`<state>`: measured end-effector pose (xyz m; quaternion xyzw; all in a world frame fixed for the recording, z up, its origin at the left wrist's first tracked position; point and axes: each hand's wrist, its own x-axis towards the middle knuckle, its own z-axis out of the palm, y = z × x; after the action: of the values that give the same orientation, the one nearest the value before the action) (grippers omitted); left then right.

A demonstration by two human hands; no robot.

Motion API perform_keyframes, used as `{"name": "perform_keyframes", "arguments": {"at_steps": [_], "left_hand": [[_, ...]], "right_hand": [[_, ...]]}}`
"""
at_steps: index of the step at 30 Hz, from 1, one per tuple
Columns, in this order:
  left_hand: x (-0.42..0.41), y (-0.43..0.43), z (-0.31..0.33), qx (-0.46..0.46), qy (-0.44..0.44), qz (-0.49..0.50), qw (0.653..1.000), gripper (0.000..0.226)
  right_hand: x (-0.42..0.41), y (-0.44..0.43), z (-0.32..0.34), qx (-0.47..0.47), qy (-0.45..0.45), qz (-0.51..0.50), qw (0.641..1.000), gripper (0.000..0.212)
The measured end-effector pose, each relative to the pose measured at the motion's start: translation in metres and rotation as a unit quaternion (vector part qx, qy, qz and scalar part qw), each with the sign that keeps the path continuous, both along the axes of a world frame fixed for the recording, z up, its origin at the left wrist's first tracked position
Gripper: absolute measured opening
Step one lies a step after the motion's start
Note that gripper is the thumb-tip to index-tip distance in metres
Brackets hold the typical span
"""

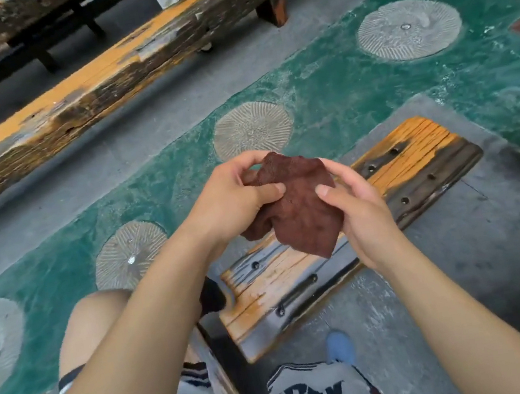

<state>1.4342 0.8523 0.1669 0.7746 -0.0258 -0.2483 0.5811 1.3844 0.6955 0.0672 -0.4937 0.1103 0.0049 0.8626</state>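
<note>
A crumpled reddish-brown cloth (301, 207) hangs in the air between both hands, above a small wooden bench. My left hand (234, 197) grips its upper left part, thumb on top and fingers curled behind. My right hand (357, 208) holds its right edge, thumb pressed on the front face and fingers behind the fabric. The cloth's lower corner points down toward the bench.
A short orange and black wooden bench (387, 182) lies below the hands on grey paving. A long weathered wooden beam bench (95, 83) runs across the upper left. A green floor strip (336, 87) carries round stone discs (252, 129). My knee (90, 325) and blue shoe (340, 346) show below.
</note>
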Motion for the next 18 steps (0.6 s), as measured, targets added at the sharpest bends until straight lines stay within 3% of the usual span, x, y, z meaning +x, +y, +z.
{"name": "perform_keyframes", "arguments": {"at_steps": [9,14,18], "left_hand": [[0.054,-0.045,-0.041,0.039,0.002,-0.149,0.988,0.024],[0.096,-0.070,-0.084,0.011,0.004,-0.302,0.953,0.026],[0.142,-0.041,-0.138,-0.013,0.018,-0.434,0.901,0.028]], "right_hand": [[-0.002,-0.014,-0.032,-0.131,0.039,-0.164,0.977,0.033],[0.006,0.003,-0.062,-0.228,0.087,-0.294,0.924,0.036],[0.026,0.076,-0.100,-0.254,0.149,-0.426,0.856,0.044]]}}
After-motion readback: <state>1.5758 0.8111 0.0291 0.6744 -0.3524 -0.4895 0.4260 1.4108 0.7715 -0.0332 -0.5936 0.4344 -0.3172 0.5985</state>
